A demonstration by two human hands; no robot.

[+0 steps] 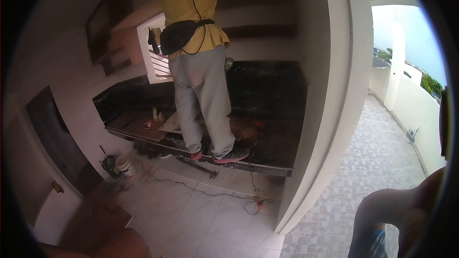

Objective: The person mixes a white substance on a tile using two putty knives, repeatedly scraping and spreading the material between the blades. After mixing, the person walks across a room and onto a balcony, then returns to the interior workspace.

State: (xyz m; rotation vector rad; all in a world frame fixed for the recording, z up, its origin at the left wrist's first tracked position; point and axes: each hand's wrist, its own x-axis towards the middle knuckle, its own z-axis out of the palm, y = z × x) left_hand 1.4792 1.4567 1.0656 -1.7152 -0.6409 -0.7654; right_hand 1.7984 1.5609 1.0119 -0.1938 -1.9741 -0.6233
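Observation:
At the lower left edge, a dark, blurred part of my left arm or hand [122, 244] shows beside a brown board [103, 217]; its fingers are hidden. At the lower right, my bent right arm [394, 205] reaches in from the frame edge, with blue cloth [375, 244] below it. No fingers of it can be made out. Ahead, a person [198, 67] in a yellow top and grey trousers stands on a dark counter [267, 155], wearing a black waist bag [179, 37].
A hammer-like tool [198, 167] and a cable [191, 189] lie on the pale tiled floor [191, 224]. A white bucket [125, 166] stands by the left wall. Boards [136, 124] lie on the counter. A wall edge [330, 114] divides the room from a tiled terrace [358, 138].

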